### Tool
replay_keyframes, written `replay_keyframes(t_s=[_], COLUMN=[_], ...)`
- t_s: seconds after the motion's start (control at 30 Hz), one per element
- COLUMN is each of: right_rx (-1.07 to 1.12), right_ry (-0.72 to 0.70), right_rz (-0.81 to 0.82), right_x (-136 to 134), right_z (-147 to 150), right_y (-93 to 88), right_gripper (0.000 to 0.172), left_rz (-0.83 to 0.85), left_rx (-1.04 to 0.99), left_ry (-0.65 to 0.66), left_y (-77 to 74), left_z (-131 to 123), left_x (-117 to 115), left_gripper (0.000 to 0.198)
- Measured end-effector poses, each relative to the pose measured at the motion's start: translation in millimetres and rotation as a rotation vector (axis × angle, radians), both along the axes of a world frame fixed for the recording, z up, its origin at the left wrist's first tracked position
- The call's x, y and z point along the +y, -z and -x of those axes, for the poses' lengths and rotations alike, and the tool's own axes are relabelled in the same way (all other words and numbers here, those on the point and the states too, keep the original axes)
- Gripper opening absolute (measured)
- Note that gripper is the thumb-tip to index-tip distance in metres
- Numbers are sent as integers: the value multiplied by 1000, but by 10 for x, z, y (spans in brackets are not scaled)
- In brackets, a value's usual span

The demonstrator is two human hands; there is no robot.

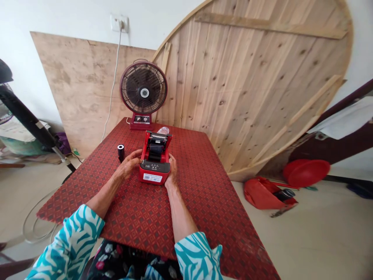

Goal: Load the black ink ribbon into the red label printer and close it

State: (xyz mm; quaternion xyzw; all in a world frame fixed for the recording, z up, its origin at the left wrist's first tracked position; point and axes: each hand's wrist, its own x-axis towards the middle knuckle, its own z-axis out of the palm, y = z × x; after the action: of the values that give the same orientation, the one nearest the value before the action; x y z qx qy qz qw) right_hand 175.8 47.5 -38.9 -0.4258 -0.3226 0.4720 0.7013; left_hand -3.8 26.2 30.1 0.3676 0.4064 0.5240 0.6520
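A red and black label printer stands on the table with its lid raised, its dark inside showing. My left hand grips its left side, thumb along the top edge. On the opposite side, my right hand is closed round the casing, with some fingers hidden behind it. A white label with print is stuck on the printer's near face. Just left of my left hand stands a small black roll with a white ring at its top. A clear plastic bottle lies behind the printer, partly hidden.
The table has a red patterned cover. At its far edge stands a dark red fan; a white cord hangs from the wall socket. A large round wooden board leans behind. Right, on the floor, lies a red bag.
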Motion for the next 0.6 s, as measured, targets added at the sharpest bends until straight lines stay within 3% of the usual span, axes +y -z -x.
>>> replay_keyframes(t_s=[0.1, 0.23, 0.37, 0.47, 0.6], right_rx=[32, 51, 40, 15, 10], right_ry=[0, -23, -16, -10, 2], right_rz=[15, 4, -14, -27, -50], right_x=[2, 11, 10, 14, 39], right_z=[6, 9, 23, 35, 52], right_y=[-28, -30, -33, -33, -20], right_gripper=[54, 52, 50, 47, 43], left_rz=[-30, -288, -523, -546, -510], left_rx=[68, 361, 652, 756, 730], left_ry=[-31, -146, 27, 93, 132], left_y=[-21, -188, -511, -718, -795], left_z=[23, 50, -7, -103, -279], left_x=[11, 18, 39, 111, 255], left_gripper=[55, 34, 13, 14, 19])
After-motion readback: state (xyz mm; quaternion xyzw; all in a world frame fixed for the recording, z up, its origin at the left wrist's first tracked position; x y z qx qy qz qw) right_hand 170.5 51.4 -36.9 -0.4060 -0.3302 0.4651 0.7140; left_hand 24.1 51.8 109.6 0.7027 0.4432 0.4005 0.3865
